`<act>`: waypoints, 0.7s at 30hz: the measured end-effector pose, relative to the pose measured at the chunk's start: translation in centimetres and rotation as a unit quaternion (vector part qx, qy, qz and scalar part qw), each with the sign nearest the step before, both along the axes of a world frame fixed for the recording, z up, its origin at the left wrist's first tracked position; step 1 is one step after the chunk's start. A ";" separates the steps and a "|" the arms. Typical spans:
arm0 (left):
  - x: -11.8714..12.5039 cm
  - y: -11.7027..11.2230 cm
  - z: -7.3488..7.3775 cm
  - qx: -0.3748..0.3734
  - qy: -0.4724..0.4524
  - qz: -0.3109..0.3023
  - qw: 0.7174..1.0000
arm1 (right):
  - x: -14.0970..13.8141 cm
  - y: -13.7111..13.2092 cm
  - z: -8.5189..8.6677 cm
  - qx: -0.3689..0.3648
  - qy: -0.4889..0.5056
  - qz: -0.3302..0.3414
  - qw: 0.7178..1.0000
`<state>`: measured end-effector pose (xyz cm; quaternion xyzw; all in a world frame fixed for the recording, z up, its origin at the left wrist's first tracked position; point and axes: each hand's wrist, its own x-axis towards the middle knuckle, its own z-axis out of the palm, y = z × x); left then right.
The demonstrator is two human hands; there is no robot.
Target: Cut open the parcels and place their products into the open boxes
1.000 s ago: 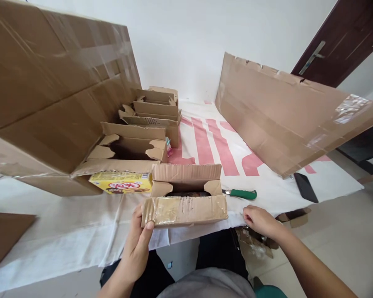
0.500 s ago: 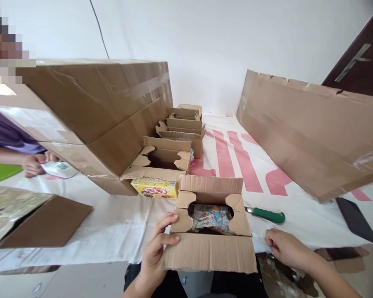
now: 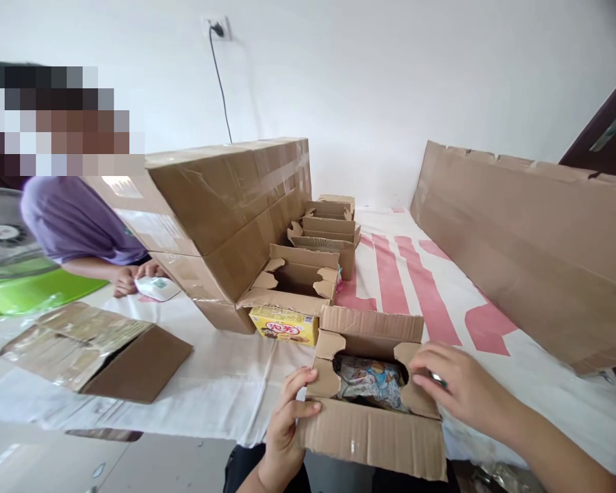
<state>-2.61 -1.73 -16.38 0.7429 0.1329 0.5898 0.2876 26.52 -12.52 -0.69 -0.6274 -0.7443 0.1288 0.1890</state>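
Observation:
A small open cardboard box [image 3: 374,435] sits at the near edge of the white-covered table [image 3: 226,370]. Inside it lies a colourful printed packet [image 3: 370,381]. My left hand [image 3: 286,424] grips the box's left side, thumb over the left flap. My right hand [image 3: 459,392] rests on the right inner flap with fingers curled, and something small and shiny shows at the fingertips; I cannot make out what it is.
A yellow snack carton [image 3: 285,325] lies behind the box, beside several open small boxes [image 3: 300,274] along a long taped carton [image 3: 226,205]. A big cardboard sheet [image 3: 534,239] leans at right. A folded box [image 3: 103,349] lies at left. Another person in purple [image 3: 77,219] works far left.
My right hand moved from the table edge onto the box's right flap. The box tipped toward me, showing the packet. My view swung left, hiding the green-handled knife and the phone.

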 end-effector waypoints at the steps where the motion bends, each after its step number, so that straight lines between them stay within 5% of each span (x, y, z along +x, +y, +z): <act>1: 0.1 0.0 0.0 -0.001 -0.001 0.005 1.000 | -1.1 1.1 0.2 -0.006 -0.009 0.044 0.999; 4: 0.1 -0.1 0.3 0.002 -0.001 0.024 1.000 | -3.6 4.0 -0.5 -0.073 -0.080 0.115 0.988; 7: -0.1 -0.2 0.9 0.003 0.009 0.033 0.999 | -4.8 5.3 -2.4 -0.144 -0.183 0.102 0.967; 12: 0.1 -0.3 1.1 0.012 0.012 0.043 0.999 | -4.9 5.1 -4.0 -0.112 -0.244 0.101 0.958; 17: 0.1 -0.2 1.2 0.020 -0.001 0.038 0.999 | -4.4 4.8 -2.9 -0.065 -0.151 0.073 0.984; 21: -1.4 -0.6 3.4 -0.010 0.108 0.000 0.994 | -3.7 4.3 -0.3 -0.007 -0.036 0.050 0.998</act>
